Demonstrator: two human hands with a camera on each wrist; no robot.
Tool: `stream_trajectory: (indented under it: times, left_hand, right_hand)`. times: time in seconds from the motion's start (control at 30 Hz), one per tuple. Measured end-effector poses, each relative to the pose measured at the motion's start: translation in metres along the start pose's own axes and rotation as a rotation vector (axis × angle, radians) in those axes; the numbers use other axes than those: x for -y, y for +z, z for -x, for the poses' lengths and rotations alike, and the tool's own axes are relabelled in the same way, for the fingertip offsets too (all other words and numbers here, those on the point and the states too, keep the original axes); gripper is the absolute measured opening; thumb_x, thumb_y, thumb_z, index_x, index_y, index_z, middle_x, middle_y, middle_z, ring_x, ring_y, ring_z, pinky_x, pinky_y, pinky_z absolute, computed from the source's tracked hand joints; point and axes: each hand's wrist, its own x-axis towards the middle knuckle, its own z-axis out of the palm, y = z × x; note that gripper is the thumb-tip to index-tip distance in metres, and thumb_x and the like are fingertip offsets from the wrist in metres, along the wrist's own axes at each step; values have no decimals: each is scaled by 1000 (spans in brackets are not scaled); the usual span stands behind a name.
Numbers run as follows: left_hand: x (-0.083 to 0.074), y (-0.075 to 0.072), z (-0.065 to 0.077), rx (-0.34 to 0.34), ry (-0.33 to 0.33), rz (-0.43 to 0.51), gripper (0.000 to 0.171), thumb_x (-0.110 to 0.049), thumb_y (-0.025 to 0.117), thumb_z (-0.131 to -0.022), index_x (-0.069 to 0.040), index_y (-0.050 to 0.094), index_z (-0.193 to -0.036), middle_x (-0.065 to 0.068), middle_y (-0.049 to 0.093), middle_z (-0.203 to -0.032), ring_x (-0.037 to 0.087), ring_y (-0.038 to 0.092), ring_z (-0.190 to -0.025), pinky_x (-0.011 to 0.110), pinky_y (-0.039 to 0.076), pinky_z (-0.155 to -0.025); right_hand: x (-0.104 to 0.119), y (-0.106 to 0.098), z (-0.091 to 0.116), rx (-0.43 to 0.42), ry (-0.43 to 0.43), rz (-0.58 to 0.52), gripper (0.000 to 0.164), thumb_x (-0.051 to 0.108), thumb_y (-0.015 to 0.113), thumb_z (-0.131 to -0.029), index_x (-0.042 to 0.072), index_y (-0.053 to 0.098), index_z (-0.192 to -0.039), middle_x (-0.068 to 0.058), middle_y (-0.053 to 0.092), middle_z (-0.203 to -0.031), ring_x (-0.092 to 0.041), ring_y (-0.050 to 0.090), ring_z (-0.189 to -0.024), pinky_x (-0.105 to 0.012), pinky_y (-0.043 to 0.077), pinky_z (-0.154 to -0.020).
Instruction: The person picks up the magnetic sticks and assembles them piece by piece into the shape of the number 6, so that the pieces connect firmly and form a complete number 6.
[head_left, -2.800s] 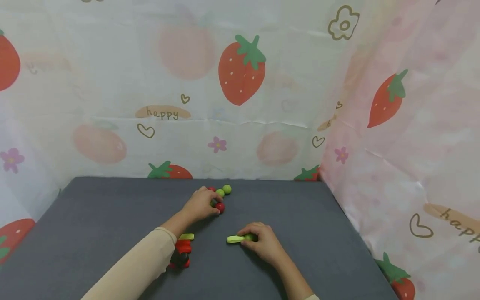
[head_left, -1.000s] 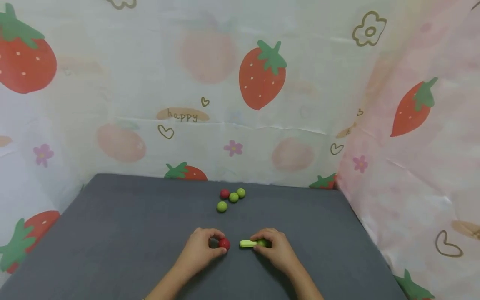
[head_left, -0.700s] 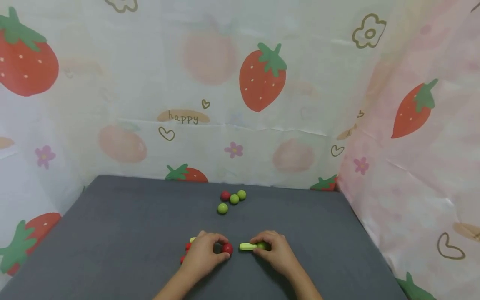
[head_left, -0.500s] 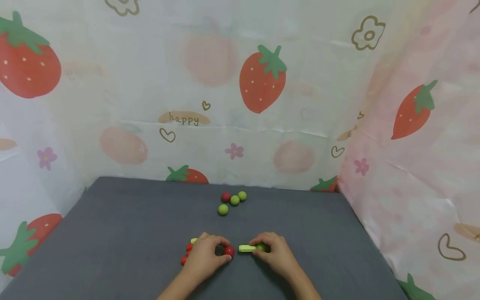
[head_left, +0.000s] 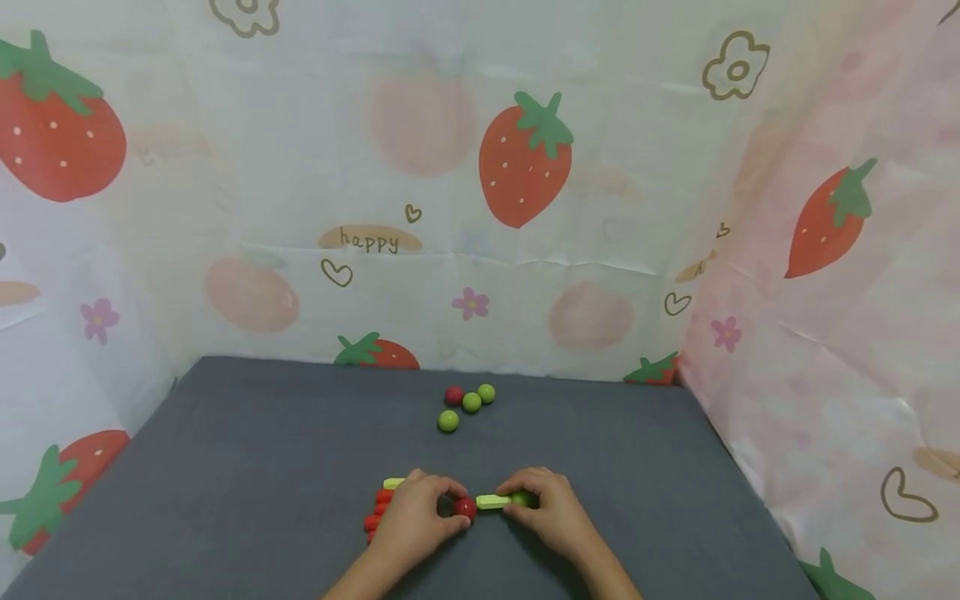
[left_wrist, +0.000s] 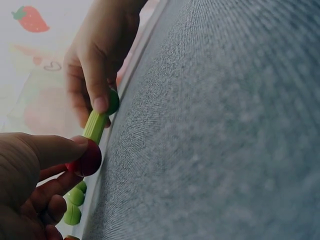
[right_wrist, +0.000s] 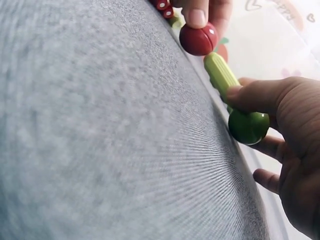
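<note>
My left hand pinches a red ball between thumb and fingers. Just right of it, my right hand pinches a yellow-green ribbed rod beside the green ball on the rod's end. In the right wrist view, the rod's other end points at the red ball and lies right at its surface. The left wrist view likewise shows the red ball in line with the rod. Both hands are low over the grey table.
Beyond the hands on the grey table lie a red ball and three green balls. Left of my left hand are several red rods and a yellow-green rod, partly hidden by it. A strawberry-print cloth hangs behind.
My left hand has brought a red ball from the far group of balls toward me, then rightward up to the rod's free end. My right hand keeps its pinch on the rod.
</note>
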Motion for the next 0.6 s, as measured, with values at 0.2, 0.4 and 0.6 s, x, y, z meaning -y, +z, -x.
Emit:
stream_trajectory:
  times: [0.2,0.4,0.6]
  left_hand:
    - [-1,0,0,-1,5,-5,27,-32,90,-76,-24,78,-99,-14,72,-92,8,47,-79,30,43,-74]
    - [-2,0,1,-19,9,-7,26,-30,90,-76,-24,78,-99,-13,71,-91,8,47,-78,30,43,-74]
    - [-2,0,0,-10,-2,-4,27,-29,90,-76,-24,78,-100,-12,72,-92,9,47,-78,30,43,-73]
  right_hand:
    - [0,1,1,-6,-8,10,24,17,85,-83,30,79,-102,18,72,-103,-12,63,-103,-32,49,-92]
    - [0,1,1,-8,-12,21,24,17,86,-83,31,79,-102,18,72,-103,-11,64,-103,-33,49,-92]
    - [0,1,0,-5,-21,12,25,16,86,-82,31,79,-101,17,72,-103,-12,64,-103,-32,49,-91]
